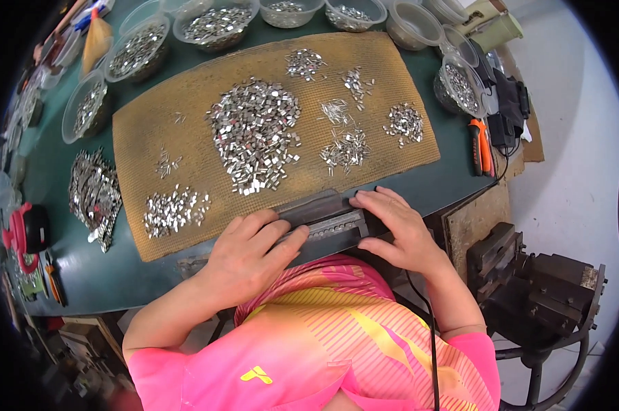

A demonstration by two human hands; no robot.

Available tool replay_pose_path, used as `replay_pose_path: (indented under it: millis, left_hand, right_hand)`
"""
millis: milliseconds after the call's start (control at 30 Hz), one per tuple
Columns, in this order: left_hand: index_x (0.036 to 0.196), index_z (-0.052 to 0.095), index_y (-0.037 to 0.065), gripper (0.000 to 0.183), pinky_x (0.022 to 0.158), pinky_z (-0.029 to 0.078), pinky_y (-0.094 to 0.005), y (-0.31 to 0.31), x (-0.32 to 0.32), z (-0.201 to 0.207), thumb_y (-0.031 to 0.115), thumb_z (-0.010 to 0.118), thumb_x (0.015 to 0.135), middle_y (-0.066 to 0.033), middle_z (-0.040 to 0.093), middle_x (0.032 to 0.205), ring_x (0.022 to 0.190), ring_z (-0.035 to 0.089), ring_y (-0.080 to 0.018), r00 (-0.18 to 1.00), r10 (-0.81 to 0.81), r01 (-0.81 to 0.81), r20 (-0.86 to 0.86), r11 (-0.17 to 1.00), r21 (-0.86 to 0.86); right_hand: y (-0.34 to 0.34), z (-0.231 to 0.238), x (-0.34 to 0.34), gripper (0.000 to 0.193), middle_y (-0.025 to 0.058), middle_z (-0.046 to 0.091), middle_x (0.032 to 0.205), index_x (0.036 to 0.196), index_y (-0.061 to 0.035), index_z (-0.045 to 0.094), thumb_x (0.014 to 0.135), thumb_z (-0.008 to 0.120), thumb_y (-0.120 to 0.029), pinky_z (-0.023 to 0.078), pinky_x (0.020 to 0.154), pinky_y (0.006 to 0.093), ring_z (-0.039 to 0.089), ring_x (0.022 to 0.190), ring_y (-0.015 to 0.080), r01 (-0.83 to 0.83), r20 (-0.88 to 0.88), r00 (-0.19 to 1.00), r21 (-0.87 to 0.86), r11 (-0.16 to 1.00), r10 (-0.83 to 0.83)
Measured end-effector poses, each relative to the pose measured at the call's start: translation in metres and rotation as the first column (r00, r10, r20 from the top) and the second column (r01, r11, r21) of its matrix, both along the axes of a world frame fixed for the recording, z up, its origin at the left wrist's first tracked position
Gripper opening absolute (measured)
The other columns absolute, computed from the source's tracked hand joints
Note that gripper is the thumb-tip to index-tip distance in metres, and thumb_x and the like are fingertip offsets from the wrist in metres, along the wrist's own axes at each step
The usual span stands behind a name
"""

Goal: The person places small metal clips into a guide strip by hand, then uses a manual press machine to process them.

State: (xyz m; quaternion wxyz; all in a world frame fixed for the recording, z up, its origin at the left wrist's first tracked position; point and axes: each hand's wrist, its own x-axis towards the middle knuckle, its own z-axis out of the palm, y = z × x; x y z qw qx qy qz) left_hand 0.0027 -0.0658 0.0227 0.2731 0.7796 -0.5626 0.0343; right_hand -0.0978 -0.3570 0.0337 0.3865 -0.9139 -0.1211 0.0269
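A long narrow metal fixture [333, 226] with a row of small round holes or parts along it lies at the table's near edge. Behind it sits a dark bar [311, 207]. My left hand [251, 252] is closed over the fixture's left part, its bent fingers hiding that end. Around the right end, my right hand [400, 229] grips with fingers on the far side and thumb on the near side. Just beyond lies a tan textured mat [186, 147], bearing a large heap of small shiny metal pieces [255, 130] and several smaller piles.
Plastic bowls of metal pieces [138, 51] line the table's back. Left of the mat lies a metal heap [94, 195], with a red-and-black tool [27, 233] farther left. Orange-handled pliers [481, 147] rest at right, above a black machine [549, 294]. A black cable [431, 342] hangs before me.
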Motion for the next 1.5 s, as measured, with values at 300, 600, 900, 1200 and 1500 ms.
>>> replay_pose_path:
  millis: [300, 600, 900, 1200, 1500]
  left_hand:
    - [0.108, 0.064, 0.002, 0.046, 0.070, 0.051, -0.0418, 0.017, 0.012, 0.002, 0.017, 0.086, 0.071, -0.0121, 0.062, 0.090, 0.083, 0.061, -0.0320, 0.992, -0.008, 0.020, -0.123, 0.995, 0.097]
    - [0.104, 0.067, 0.002, 0.035, 0.069, 0.052, -0.0409, -0.045, 0.022, 0.015, 0.015, 0.083, 0.076, -0.0116, 0.064, 0.090, 0.081, 0.061, -0.0317, 0.980, -0.181, 0.180, -0.079, 0.984, -0.012]
    - [0.107, 0.068, 0.003, 0.033, 0.075, 0.052, -0.0427, -0.217, -0.005, 0.029, 0.014, 0.082, 0.079, -0.0114, 0.065, 0.094, 0.088, 0.061, -0.0335, 0.812, -0.582, 0.576, -0.037, 0.811, -0.102]
    - [0.107, 0.062, 0.004, 0.034, 0.079, 0.051, -0.0421, -0.376, -0.098, 0.030, 0.016, 0.081, 0.082, -0.0119, 0.063, 0.094, 0.089, 0.060, -0.0329, 0.501, -0.864, 0.849, 0.046, 0.480, -0.222]
    - [0.120, 0.063, 0.005, 0.040, 0.089, 0.052, -0.0430, -0.391, -0.108, 0.027, 0.017, 0.079, 0.085, -0.0129, 0.067, 0.106, 0.099, 0.063, -0.0339, 0.537, -0.839, 0.823, 0.086, 0.498, -0.275]
  right_hand:
    - [-0.004, 0.002, 0.003, 0.058, 0.0180, 0.063, 0.132, 0.138, -0.0054, 0.058, 0.086, 0.077, -0.024, 0.040, 0.114, 0.0508, 0.057, 0.129, 0.0362, -0.043, 0.012, 0.999, -0.074, 0.996, 0.044]
    - [-0.014, 0.001, -0.071, 0.056, 0.0192, 0.067, 0.124, 0.132, -0.0028, 0.062, 0.084, 0.081, -0.024, 0.056, 0.094, 0.0422, 0.067, 0.113, 0.0381, 0.278, 0.083, 0.956, 0.041, 0.960, -0.280]
    - [-0.014, 0.013, -0.203, 0.056, 0.0119, 0.065, 0.123, 0.133, -0.0016, 0.061, 0.082, 0.083, -0.009, 0.057, 0.066, 0.0300, 0.070, 0.080, 0.0160, 0.824, 0.103, 0.533, 0.163, 0.543, -0.840]
    - [-0.010, -0.001, -0.295, 0.057, 0.0120, 0.065, 0.121, 0.133, -0.0007, 0.063, 0.080, 0.084, -0.002, 0.053, 0.062, 0.0260, 0.064, 0.073, 0.0113, 0.966, 0.201, -0.088, 0.258, -0.034, -0.976]
    - [-0.020, 0.003, -0.288, 0.091, 0.0101, 0.070, 0.101, 0.149, -0.0078, 0.049, 0.071, 0.094, -0.026, 0.055, 0.063, 0.0320, 0.068, 0.069, 0.0178, 0.994, 0.258, 0.096, 0.032, 0.108, -0.961]
